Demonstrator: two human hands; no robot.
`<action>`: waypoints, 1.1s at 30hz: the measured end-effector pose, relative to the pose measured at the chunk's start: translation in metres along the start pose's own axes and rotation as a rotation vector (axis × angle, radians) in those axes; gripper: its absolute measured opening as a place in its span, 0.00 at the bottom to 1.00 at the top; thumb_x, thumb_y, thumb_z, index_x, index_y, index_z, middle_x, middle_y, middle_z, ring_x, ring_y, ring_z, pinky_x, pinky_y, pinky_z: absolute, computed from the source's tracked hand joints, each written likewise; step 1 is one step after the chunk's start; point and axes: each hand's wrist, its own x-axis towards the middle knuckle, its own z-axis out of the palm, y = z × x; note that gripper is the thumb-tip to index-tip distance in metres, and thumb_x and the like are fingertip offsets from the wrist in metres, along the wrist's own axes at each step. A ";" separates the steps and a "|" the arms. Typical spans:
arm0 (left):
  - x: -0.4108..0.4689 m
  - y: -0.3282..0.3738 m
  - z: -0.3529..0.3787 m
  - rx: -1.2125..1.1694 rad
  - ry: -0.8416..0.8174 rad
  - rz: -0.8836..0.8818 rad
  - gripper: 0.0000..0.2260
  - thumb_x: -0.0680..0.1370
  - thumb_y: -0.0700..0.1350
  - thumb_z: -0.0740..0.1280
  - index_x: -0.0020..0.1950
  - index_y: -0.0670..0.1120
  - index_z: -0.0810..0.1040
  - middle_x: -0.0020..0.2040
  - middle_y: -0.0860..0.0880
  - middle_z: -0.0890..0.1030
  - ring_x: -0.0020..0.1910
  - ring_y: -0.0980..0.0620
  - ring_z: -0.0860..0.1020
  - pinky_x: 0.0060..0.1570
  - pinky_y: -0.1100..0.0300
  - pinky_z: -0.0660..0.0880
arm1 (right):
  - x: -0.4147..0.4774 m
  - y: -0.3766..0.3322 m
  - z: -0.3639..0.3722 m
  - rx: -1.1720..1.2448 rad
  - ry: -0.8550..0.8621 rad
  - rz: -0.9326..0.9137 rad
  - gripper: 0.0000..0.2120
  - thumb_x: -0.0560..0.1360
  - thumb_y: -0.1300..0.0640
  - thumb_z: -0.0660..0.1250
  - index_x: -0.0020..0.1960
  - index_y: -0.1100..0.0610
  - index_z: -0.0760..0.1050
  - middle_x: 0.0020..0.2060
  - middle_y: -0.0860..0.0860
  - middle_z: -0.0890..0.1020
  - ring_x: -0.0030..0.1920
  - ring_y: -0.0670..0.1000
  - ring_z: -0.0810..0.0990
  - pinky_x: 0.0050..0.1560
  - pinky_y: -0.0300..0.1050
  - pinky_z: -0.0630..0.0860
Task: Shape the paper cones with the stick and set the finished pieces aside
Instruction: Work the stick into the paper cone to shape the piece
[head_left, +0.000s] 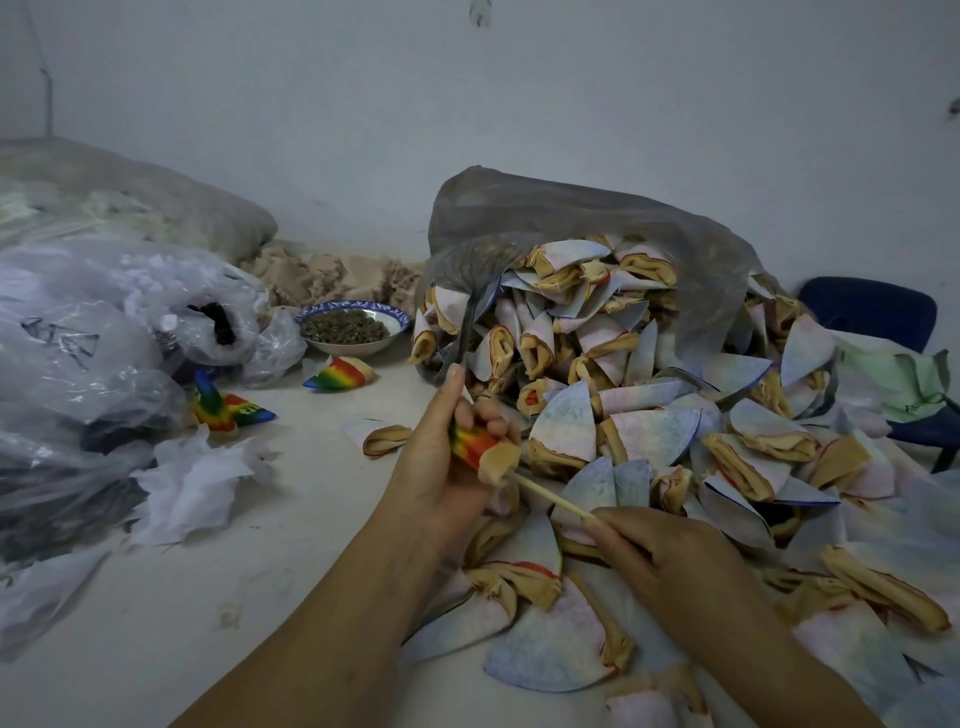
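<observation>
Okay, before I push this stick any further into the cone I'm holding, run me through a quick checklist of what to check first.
1. Left hand grips the rainbow-striped paper cone firmly: ok.
2. Thin wooden stick enters the cone's tan open end: ok.
3. Right hand pinches the stick's near end: ok.
4. Stick tip has reached the cone's point: cannot tell, hidden inside the cone and under the fingers.
5. Bare spot on the white table near the finished rainbow cone for setting this one aside: ok.
</observation>
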 end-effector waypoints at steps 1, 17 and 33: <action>0.000 0.000 0.000 0.020 0.010 0.005 0.20 0.73 0.52 0.71 0.25 0.47 0.70 0.28 0.49 0.75 0.27 0.54 0.74 0.39 0.57 0.80 | 0.000 0.000 0.001 -0.013 -0.012 -0.004 0.28 0.74 0.34 0.47 0.49 0.47 0.81 0.38 0.45 0.83 0.36 0.45 0.78 0.36 0.47 0.75; -0.003 -0.028 0.011 0.293 0.021 0.181 0.28 0.82 0.50 0.59 0.21 0.47 0.67 0.26 0.47 0.73 0.26 0.52 0.71 0.38 0.59 0.77 | 0.001 -0.010 0.011 0.261 0.017 0.073 0.25 0.73 0.36 0.53 0.46 0.51 0.82 0.35 0.50 0.83 0.35 0.48 0.80 0.38 0.53 0.75; -0.006 -0.029 0.007 0.458 0.039 0.257 0.26 0.81 0.55 0.59 0.24 0.48 0.67 0.30 0.46 0.78 0.29 0.52 0.74 0.29 0.61 0.77 | -0.001 -0.008 0.005 0.239 0.021 0.068 0.20 0.73 0.42 0.57 0.47 0.52 0.83 0.37 0.49 0.84 0.38 0.47 0.82 0.40 0.51 0.76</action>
